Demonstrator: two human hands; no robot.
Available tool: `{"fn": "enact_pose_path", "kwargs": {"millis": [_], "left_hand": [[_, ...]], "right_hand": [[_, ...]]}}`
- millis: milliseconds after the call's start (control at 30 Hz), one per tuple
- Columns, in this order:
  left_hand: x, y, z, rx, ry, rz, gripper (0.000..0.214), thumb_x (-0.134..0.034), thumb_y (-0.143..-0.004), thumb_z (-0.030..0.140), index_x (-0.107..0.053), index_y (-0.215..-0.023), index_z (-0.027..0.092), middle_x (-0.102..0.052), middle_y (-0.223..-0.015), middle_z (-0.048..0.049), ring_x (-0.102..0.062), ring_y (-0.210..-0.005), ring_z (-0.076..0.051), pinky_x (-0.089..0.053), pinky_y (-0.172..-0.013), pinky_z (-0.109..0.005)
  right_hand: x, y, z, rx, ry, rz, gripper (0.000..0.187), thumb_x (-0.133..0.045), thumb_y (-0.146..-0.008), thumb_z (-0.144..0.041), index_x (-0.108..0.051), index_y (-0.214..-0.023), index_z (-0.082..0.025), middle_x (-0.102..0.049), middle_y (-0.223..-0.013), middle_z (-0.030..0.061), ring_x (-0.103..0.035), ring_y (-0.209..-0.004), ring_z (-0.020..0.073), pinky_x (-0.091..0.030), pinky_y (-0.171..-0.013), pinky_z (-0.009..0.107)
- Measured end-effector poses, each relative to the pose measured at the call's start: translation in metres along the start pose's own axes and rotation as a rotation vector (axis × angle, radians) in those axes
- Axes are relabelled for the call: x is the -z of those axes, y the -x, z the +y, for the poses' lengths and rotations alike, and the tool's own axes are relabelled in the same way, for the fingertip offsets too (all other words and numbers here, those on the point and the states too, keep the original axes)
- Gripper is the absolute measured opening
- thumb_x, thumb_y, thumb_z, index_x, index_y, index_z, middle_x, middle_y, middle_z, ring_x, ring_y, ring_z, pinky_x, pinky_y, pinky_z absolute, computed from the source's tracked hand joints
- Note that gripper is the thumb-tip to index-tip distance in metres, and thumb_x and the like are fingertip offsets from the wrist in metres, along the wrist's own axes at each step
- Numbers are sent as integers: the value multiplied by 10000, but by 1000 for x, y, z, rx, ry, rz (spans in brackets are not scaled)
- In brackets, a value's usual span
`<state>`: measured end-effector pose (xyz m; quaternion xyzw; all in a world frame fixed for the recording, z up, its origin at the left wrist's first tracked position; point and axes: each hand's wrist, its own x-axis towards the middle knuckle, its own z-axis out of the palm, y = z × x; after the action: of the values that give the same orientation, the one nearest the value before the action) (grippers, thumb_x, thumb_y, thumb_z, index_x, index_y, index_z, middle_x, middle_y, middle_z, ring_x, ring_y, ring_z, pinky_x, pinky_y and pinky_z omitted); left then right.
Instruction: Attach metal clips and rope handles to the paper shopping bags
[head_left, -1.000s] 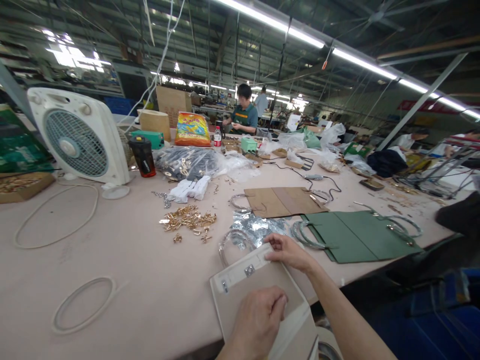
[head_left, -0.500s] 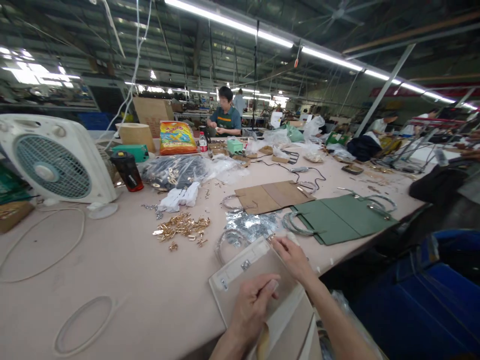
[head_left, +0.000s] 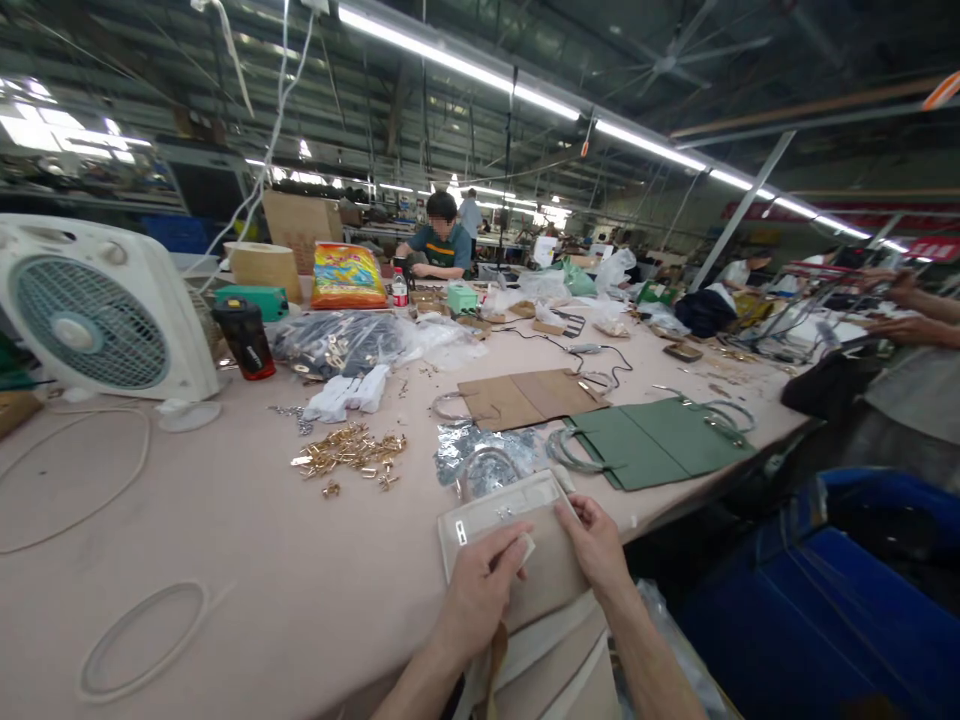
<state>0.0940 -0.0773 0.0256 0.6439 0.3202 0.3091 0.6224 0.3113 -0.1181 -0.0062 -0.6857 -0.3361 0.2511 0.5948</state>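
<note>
A beige leather bag panel with small metal fittings along its white top band lies at the near table edge. My left hand is closed on the panel near the band, thumb pressing on a pale tab. My right hand grips the panel's right side, fingers curled at the upper right corner. Just beyond the panel lie a clear-wrapped handle ring and a crinkled silver plastic bag. A pile of small gold metal parts lies to the left of it.
Green bag panels and a brown panel lie to the right. A white fan, a black and red bottle and a bag of hardware stand at the back left. A person sits at the far end; another person's arms reach in at right.
The panel has been drawn nearer and turned flatter to the table edge. My right hand slid from the top band down to the right corner. My left hand moved up toward the band.
</note>
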Motion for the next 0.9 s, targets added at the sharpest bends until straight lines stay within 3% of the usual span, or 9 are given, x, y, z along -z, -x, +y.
{"fn": "enact_pose_path", "kwargs": {"millis": [200,367,533,600,700,767,900], "left_hand": [[0,-11,-7,-22,-149,-87,533,-496,-1015,486,-630,-1430,181,-685,-807,-10,-554,-688,-153,-464,-716,-283],[7,-10,-1,-64,-171,-188,758,-495,-1003,312,-148,-1665,183,-677,-831,28,-618,-826,-172,-455,-867,-311],[9,-11,1,-89,-283,-255,749,-433,-979,213,-132,-1664,182,-655,-878,6,-598,-852,-188,-451,-866,-328],[8,-13,1,-101,-323,-277,761,-427,-955,184,-146,-1661,175,-682,-935,-21,-618,-903,-206,-462,-916,-358],[6,-13,1,-139,-314,-305,767,-438,-921,156,-200,-1650,179,-704,-1233,-101,-621,-1163,-248,-422,-1082,-417],[6,-13,2,-148,-314,-303,753,-444,-911,147,-251,-1637,191,-666,-1361,-124,-600,-1249,-263,-417,-1104,-424],[6,-12,6,-110,-320,-283,633,-478,-920,180,-424,-1551,186,-758,-1114,-86,-689,-996,-240,-503,-941,-364]], "right_hand": [[6,4,4,63,132,20,533,-712,-814,-642,-686,-1067,-173,-768,-1002,122,-710,-924,297,-566,-848,409],[12,23,-15,348,400,141,432,-661,-920,-531,-678,-1191,-196,-689,-1182,157,-643,-1084,311,-533,-962,469],[14,47,-50,460,354,-346,348,-629,-985,-416,-668,-1299,-272,-675,-1268,104,-671,-1044,245,-573,-910,381],[13,49,-60,490,384,-472,353,-654,-977,-392,-670,-1314,-287,-687,-1266,95,-673,-1040,239,-571,-912,371],[11,46,-65,496,424,-580,275,-660,-980,-348,-706,-1244,-288,-730,-1175,74,-682,-1023,233,-558,-919,357],[11,43,-64,487,441,-626,198,-632,-999,-317,-736,-1164,-285,-747,-1110,57,-688,-1019,225,-544,-924,344],[12,44,-60,465,468,-620,169,-606,-1016,-327,-763,-1053,-277,-754,-1010,48,-695,-951,215,-533,-860,322]]}}
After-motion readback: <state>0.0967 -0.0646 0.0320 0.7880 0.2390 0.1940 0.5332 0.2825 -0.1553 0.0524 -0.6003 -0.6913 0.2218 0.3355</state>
